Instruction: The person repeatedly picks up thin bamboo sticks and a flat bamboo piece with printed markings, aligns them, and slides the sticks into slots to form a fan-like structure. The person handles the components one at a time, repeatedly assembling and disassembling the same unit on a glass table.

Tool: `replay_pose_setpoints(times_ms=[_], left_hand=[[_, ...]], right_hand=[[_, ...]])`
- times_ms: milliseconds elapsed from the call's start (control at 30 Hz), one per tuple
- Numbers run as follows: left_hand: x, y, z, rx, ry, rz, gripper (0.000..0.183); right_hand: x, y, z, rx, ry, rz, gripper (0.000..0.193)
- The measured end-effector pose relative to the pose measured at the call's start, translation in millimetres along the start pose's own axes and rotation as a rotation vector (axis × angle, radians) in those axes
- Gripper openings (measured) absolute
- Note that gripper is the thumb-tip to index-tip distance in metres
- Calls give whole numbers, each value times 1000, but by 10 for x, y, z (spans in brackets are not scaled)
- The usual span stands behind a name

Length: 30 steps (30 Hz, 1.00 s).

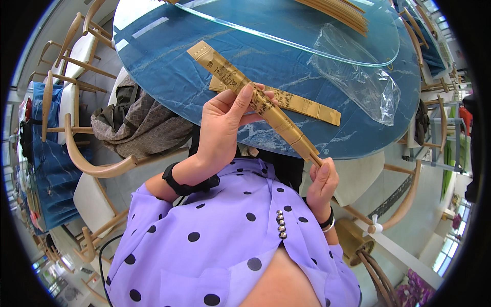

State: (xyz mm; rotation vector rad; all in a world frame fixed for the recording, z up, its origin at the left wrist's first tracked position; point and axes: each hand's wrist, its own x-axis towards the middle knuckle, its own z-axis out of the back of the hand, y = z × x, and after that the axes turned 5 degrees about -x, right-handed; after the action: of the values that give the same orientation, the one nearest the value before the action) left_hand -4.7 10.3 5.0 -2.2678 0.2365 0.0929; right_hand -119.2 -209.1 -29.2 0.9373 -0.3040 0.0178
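Note:
My left hand (220, 125) pinches a long gold chopstick sleeve (283, 124) between thumb and fingers, near its middle. The sleeve has dark print and slants from upper left to lower right above the table edge. At its lower right end, my right hand (322, 185) is closed on the thin brown ends of chopsticks (315, 159), which stick out of the sleeve. How far they reach inside is hidden. Behind my left hand, more flat gold sleeves (322, 112) lie in a stack on the table, partly covered by the held one.
The round table wears a blue marbled cover (169, 77). A raised glass turntable (286, 41) carries a bundle of chopsticks (340, 16). Crumpled clear plastic bag (365, 87) lies at right. Wooden chairs (99, 169) stand around; a patterned brown cloth item (138, 123) rests on one at left.

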Motion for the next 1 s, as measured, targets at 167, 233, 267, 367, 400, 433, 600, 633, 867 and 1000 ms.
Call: replay_pose_setpoints(times_ms=[167, 233, 267, 367, 400, 433, 600, 633, 867, 1000], left_hand=[[51, -61, 11, 38, -4, -92, 28], [44, -55, 14, 42, 11, -85, 28], [41, -50, 16, 44, 19, -81, 28], [28, -31, 22, 48, 21, -98, 29], [48, -42, 18, 34, 16, -101, 29], [85, -57, 14, 19, 10, -105, 29], [337, -292, 146, -96, -26, -264, 28], [354, -307, 167, -60, -40, -275, 27], [379, -245, 120, -63, -124, -388, 29], [417, -197, 190, -79, -96, -331, 32]], right_hand=[[-30, 12, -12, -38, -37, 69, 35], [-58, 5, -35, -31, -42, 94, 34], [-60, -2, -42, -28, -47, 92, 34], [-53, -6, -53, -26, -36, 92, 33], [-49, -4, -46, -30, -19, 94, 33], [-48, -5, -40, -34, -1, 96, 32], [-113, -38, 40, -74, -26, 117, 31], [-124, -45, 45, -110, -31, 137, 31], [-131, -46, 22, -141, -8, 107, 31], [-130, -37, 15, -117, -12, 81, 32]])
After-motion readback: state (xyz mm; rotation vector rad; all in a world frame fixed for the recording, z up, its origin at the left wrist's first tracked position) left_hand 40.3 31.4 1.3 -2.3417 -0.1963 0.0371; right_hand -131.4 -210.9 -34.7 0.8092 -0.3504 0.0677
